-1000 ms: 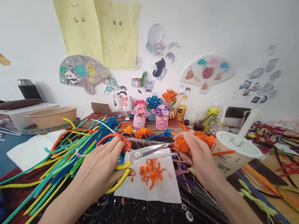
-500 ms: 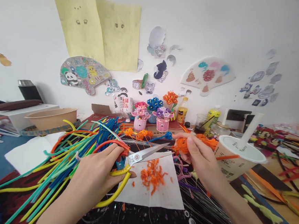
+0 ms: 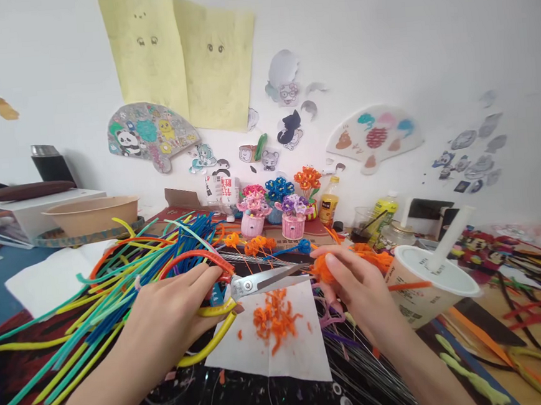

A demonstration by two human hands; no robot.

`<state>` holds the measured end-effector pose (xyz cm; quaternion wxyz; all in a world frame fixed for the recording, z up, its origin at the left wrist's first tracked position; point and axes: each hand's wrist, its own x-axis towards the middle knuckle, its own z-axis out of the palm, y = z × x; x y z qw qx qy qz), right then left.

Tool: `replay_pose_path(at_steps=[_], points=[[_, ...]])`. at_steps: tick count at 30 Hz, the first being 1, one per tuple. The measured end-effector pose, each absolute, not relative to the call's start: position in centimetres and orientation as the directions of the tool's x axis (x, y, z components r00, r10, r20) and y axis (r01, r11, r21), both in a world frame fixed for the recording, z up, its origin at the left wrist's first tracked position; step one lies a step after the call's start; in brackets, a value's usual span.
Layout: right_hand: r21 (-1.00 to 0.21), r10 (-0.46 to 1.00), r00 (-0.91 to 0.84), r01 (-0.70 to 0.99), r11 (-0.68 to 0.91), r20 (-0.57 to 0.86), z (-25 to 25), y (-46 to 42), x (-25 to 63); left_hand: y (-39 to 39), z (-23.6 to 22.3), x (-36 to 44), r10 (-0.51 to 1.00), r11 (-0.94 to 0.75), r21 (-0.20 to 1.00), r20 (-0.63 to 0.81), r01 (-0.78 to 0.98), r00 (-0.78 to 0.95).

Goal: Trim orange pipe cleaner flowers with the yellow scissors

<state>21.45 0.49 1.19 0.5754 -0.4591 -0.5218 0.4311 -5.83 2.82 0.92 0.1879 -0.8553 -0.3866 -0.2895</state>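
Observation:
My left hand [image 3: 167,317] grips scissors [image 3: 253,283] with one red and one yellow handle; the blades point right, toward the orange pipe-cleaner piece [image 3: 325,265]. My right hand [image 3: 356,286] pinches that fuzzy orange piece, with the blade tips right beside it. Below them lies a white paper sheet [image 3: 291,350] carrying a small heap of orange trimmings [image 3: 273,318].
A fan of coloured pipe cleaners [image 3: 94,291] spreads at left. A lidded paper cup with a straw [image 3: 427,284] stands just right of my right hand. Small pipe-cleaner flower pots [image 3: 275,208], bottles and a tan bowl [image 3: 93,213] line the back. Thin wires [image 3: 368,376] lie on the dark mat.
The scissor blades have closed a little and their tips have come up against the orange piece. My right hand has shifted slightly left and lower.

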Motion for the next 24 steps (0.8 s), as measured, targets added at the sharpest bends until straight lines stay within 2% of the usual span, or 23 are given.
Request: replay_pose_path(at_steps=[4,7,13,18,24], points=[[-0.988,0.993,0.091,-0.122,0.091,0.08,1.5,0.4,21.2,2.9,0.8,-5.8,0.51,-0.636,-0.106,0.685,0.764,0.52],[-0.981,0.997,0.071,-0.19,0.023,0.01,1.5,0.4,21.0,2.8,0.7,-5.6,0.514,-0.652,-0.104,0.668,0.751,0.539],[-0.981,0.995,0.043,-0.177,-0.082,-0.091,1.1,0.4,21.0,2.9,0.4,-5.3,0.542,-0.687,-0.108,0.583,0.719,0.605],[-0.976,0.994,0.006,-0.192,-0.103,-0.106,1.3,0.2,21.1,2.9,0.3,-5.1,0.587,-0.688,-0.036,0.561,0.725,0.585],[-0.98,0.999,-0.014,-0.196,-0.044,-0.042,1.1,0.5,21.5,2.9,0.7,-4.7,0.648,-0.677,0.05,0.514,0.734,0.562]])
